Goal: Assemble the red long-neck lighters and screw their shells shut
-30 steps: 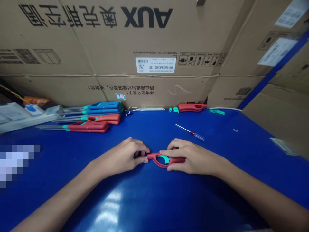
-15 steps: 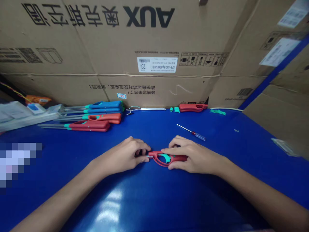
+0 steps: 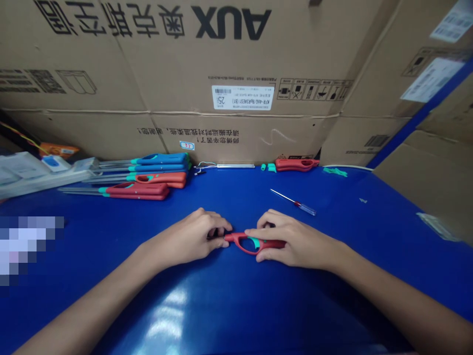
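A red lighter handle (image 3: pixel 247 241) lies across the middle of the blue table, with a loop-shaped guard and a green trigger (image 3: pixel 255 242) inside it. My right hand (image 3: pixel 286 236) is closed around its rear part, index finger along the top edge and thumb below. The far end of the handle is hidden in that hand. At the front end, my left hand (image 3: pixel 201 234) pinches the narrow nose between thumb and fingers. Whatever small part those fingertips cover cannot be made out.
Finished-looking long lighters (image 3: pixel 148 190) are stacked at the back left beside a power strip (image 3: pixel 79 172). A screwdriver (image 3: pixel 295 202) lies behind my right hand. Along the cardboard wall (image 3: pixel 177 98) are metal tubes (image 3: pixel 235 166), red handle shells (image 3: pixel 295 164) and green pieces (image 3: pixel 335 171).
The red handle has shifted slightly left, towards my left fingertips. The bit of metal that showed at its nose is now hardly visible. Both hands keep their hold.
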`<state>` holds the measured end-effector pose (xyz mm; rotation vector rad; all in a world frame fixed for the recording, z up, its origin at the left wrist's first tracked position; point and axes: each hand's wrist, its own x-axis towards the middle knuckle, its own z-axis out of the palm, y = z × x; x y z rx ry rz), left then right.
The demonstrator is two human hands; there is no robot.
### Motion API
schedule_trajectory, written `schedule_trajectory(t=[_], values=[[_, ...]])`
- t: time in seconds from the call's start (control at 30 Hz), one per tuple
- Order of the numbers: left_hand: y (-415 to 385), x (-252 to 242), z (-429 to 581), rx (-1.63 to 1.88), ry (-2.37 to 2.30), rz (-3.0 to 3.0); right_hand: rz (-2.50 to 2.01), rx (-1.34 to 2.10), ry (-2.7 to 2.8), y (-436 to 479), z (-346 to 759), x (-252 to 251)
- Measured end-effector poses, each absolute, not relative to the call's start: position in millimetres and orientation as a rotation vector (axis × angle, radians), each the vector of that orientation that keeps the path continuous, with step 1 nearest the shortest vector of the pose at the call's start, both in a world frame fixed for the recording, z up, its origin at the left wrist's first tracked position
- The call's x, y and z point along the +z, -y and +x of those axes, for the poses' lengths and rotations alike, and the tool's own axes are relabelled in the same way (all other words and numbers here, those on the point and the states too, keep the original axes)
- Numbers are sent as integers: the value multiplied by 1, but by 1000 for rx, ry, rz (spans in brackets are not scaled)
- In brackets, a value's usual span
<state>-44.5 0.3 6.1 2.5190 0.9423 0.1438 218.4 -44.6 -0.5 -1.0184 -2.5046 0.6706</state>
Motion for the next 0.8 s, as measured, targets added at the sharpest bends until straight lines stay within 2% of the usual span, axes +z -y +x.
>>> schedule_trajectory(t=[0.8], values=[[8, 14, -41, 96, -992, 2530, -1130, 690, 2502, 47, 214, 4]])
